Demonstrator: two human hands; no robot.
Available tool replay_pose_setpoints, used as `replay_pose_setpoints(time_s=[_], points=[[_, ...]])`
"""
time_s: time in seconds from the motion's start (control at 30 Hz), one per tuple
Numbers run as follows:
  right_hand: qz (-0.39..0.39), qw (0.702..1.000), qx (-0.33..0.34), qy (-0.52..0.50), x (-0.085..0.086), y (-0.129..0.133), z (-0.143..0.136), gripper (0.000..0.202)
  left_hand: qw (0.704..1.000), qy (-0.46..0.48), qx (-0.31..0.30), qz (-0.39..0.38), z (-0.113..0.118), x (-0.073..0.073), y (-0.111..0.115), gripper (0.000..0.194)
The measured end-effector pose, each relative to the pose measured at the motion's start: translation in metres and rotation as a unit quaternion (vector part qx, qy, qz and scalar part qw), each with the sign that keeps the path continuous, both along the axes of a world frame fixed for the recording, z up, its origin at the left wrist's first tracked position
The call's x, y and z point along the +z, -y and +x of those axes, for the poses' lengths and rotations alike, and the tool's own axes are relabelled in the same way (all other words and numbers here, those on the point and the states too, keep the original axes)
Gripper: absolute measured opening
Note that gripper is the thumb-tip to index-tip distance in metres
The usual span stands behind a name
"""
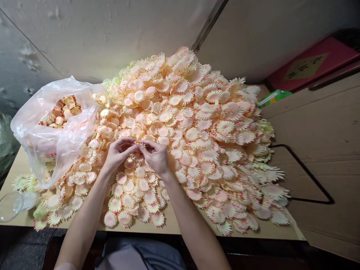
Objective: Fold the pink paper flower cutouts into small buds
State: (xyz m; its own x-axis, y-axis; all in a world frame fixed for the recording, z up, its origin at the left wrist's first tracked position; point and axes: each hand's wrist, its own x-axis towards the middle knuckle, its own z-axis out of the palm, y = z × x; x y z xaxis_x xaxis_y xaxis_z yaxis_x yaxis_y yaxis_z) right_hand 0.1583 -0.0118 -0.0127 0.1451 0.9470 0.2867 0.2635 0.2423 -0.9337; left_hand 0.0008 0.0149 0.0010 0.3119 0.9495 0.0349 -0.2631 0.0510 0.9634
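Observation:
My left hand [121,150] and my right hand [154,153] meet over the front middle of a big heap of artificial flower pieces [191,134]. Between the fingertips of both hands is one small artificial flower piece [140,143], mostly covered by the fingers. Thumbs and forefingers are pinched together on it. The pieces in the heap are round and pale cream-pink, with notched, petal-like edges tipped in red. A few loose ones [125,217] lie flat near the table's front edge, below my hands.
A translucent plastic bag [36,129] at left holds curled flower pieces [67,108]. A clear round container [11,206] lies at the table's [84,221] left corner. Cardboard [323,150], a black metal bar [309,174] and a red box [312,63] stand right. A wall [118,33] closes the back.

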Motion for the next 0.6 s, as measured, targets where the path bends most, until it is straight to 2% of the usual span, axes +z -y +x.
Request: replay_pose_setpoints(time_s=[0.27,0.6], points=[[0.029,0.997,0.026,0.068,0.008,0.002,-0.001,0.020,0.999,-0.036,-0.013,0.001,0.000,0.005,0.001,0.029],[0.016,0.998,0.062,0.018,0.012,0.001,0.001,0.018,0.999,0.024,-0.001,-0.026,-0.005,-0.002,-0.001,0.025]])
